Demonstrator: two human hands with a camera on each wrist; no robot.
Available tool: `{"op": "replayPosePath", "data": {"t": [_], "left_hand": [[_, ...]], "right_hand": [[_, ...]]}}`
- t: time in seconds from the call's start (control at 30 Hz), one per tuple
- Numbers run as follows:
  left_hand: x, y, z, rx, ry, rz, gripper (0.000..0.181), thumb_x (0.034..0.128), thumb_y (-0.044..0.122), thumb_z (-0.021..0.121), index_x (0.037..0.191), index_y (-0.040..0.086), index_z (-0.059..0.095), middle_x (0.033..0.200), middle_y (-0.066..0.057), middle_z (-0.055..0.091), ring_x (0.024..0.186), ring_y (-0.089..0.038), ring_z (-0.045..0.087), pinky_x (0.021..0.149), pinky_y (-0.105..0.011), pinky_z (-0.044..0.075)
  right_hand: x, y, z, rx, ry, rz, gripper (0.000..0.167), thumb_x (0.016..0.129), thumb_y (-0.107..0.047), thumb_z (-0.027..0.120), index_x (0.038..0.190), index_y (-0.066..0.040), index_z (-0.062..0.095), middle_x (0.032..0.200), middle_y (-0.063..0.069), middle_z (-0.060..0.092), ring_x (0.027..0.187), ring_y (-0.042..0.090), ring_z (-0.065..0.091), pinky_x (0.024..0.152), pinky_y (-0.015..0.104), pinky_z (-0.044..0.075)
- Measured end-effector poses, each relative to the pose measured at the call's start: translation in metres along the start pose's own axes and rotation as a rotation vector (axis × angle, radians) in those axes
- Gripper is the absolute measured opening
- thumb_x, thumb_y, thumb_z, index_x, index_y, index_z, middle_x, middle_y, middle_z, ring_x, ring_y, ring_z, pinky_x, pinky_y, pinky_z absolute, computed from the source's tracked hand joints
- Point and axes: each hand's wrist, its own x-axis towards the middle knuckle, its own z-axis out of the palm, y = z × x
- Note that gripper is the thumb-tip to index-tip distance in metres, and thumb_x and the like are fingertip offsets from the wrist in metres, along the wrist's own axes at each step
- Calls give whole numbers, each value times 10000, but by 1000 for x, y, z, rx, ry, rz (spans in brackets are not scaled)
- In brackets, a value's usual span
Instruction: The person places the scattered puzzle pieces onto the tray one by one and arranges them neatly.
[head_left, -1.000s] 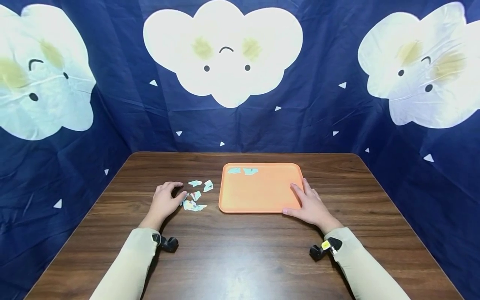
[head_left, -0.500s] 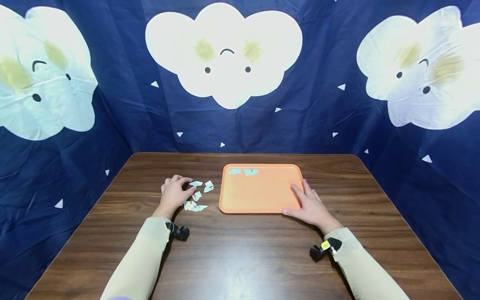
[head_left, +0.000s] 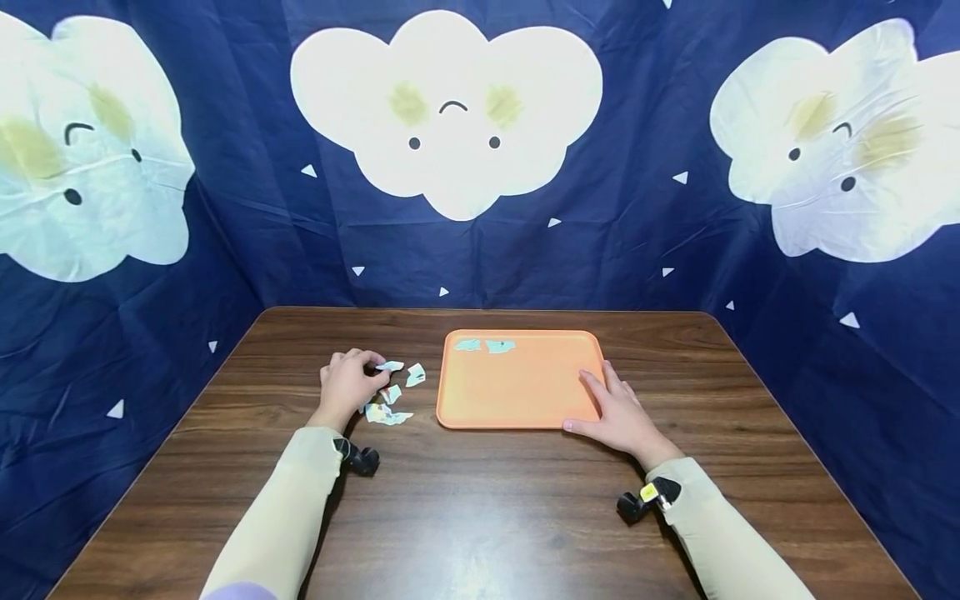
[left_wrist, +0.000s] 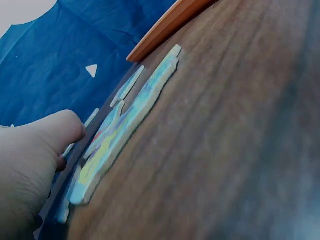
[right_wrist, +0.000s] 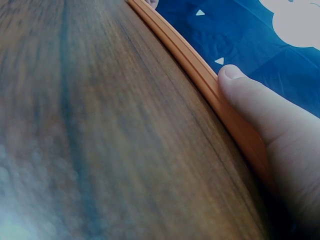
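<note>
My left hand [head_left: 348,383] is among several light-blue, irregular puzzle pieces at the left. Its thumb and forefinger pinch the left end of one flat puzzle piece [head_left: 393,366], which lies low by the tabletop. Right of it is another piece [head_left: 416,375], with a small one [head_left: 392,394] nearer the front. A longer piece [left_wrist: 135,120] with yellow and purple patches lies in front of the hand. My right hand [head_left: 622,417] rests on the right front corner of the orange tray [head_left: 517,392], fingers spread and thumb on the front rim [right_wrist: 195,65].
Two light-blue pieces, a left one [head_left: 468,345] and a right one [head_left: 500,347], lie side by side at the tray's far left corner. A brown wooden table [head_left: 480,500] bears everything. Dark blue cloth [head_left: 247,208] with white clouds hangs behind and at both sides.
My left hand has moved right and slightly away from me, its fingers closing on the far-left puzzle piece. My right hand stays at the tray's corner.
</note>
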Motion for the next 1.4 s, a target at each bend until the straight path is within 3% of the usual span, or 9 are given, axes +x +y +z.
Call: {"op": "replayPosePath", "data": {"t": [0.23, 0.57, 1.4], "left_hand": [[7, 13, 2, -8, 34, 49, 278, 863, 355, 726, 1066, 166, 731, 1174, -97, 679, 1116, -387, 502, 938, -622, 312], [19, 51, 7, -26, 52, 112, 243, 855, 328, 758, 1039, 171, 742, 1133, -54, 687, 1108, -345, 505, 961, -601, 315], [38, 133, 44, 2, -38, 226, 275, 870, 371, 752, 1097, 216, 748, 1104, 27, 672, 1067, -274, 492, 979, -537, 327]], "right_hand": [[0, -1, 0, 3, 3, -5, 1043, 785, -724, 687, 1576, -128, 359, 1642, 300, 85, 1465, 548, 178, 1138, 678, 205], [1, 0, -1, 3, 15, -9, 1042, 784, -720, 692, 1572, -123, 365, 1638, 307, 92, 1461, 554, 181, 1136, 677, 209], [0, 1, 1, 3, 7, -2, 1037, 786, -730, 682, 1578, -145, 358, 1647, 288, 84, 1458, 560, 182, 1121, 695, 223]]}}
